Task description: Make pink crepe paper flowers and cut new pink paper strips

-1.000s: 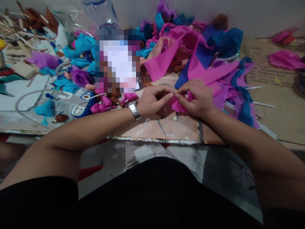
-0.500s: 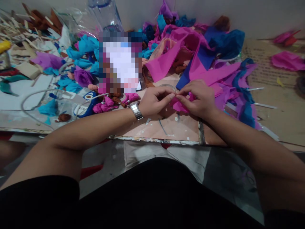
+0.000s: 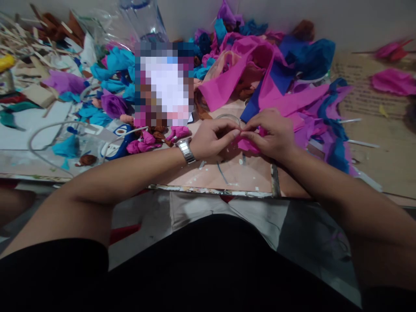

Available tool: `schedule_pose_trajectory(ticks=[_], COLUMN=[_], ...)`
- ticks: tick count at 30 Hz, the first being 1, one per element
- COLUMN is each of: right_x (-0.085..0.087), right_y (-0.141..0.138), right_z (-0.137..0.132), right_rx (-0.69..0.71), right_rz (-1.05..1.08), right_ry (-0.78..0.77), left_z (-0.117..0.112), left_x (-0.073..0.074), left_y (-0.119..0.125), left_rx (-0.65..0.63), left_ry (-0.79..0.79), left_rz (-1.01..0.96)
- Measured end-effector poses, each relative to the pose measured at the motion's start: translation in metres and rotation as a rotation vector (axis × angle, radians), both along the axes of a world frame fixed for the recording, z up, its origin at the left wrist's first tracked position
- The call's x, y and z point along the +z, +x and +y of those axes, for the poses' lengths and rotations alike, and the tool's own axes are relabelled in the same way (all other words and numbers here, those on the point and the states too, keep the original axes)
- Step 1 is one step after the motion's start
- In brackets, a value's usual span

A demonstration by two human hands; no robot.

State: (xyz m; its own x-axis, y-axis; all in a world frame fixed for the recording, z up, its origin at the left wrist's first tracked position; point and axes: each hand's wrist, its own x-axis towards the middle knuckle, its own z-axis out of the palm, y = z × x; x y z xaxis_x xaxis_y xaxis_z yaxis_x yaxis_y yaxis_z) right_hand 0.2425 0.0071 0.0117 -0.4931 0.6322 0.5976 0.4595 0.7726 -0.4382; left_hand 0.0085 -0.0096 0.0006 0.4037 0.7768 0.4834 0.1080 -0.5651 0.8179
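My left hand (image 3: 212, 138) and my right hand (image 3: 272, 133) meet over the near edge of a low work board (image 3: 211, 177). Both pinch a small piece of pink crepe paper (image 3: 247, 145), fingertips touching at its top. My right hand's fingers curl round the pink paper and hide most of it. A metal watch (image 3: 185, 150) sits on my left wrist. Just beyond my hands lies a clear round ring (image 3: 228, 117) on the board.
A heap of pink, blue and purple crepe strips (image 3: 266, 73) lies behind my hands. Paper flowers in teal and purple (image 3: 112, 80) and small pink buds (image 3: 143, 143) sit to the left, with a blue glue gun (image 3: 113, 143), its white cord, and a clear bottle (image 3: 143, 17).
My hands have stayed together on the pink paper, with only small finger shifts. The view has drifted slightly.
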Motion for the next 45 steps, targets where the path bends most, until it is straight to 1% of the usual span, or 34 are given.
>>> schedule_pose_trajectory(ticks=[6, 11, 20, 25, 31, 35, 45], right_x=[-0.0054, -0.0071, -0.0053, -0.0044, -0.0054, -0.0047, 0.0006], right_y=[0.0008, 0.0009, 0.0027, 0.0016, 0.002, 0.0019, 0.0002], right_z=[0.0023, 0.0026, 0.0025, 0.0029, 0.0038, 0.0031, -0.0023], right_rx=[0.02, 0.051, -0.02, -0.021, -0.007, 0.002, 0.035], right_rz=[0.048, 0.051, -0.045, -0.068, -0.069, -0.065, -0.028], right_ry=[-0.01, -0.02, -0.038, -0.022, 0.008, -0.001, -0.022], left_z=[0.0007, 0.0009, -0.0001, -0.0011, -0.0004, 0.0008, 0.005], left_x=[-0.0025, -0.0012, 0.0013, 0.0024, 0.0018, 0.0007, 0.0005], left_y=[-0.0003, -0.0007, -0.0011, -0.001, -0.0006, -0.0005, 0.003], left_rx=[-0.01, -0.018, -0.034, -0.032, -0.079, -0.107, -0.08], left_ry=[0.023, 0.059, 0.068, 0.073, 0.014, -0.032, -0.073], left_rz=[0.02, 0.047, 0.065, 0.077, 0.056, 0.04, -0.007])
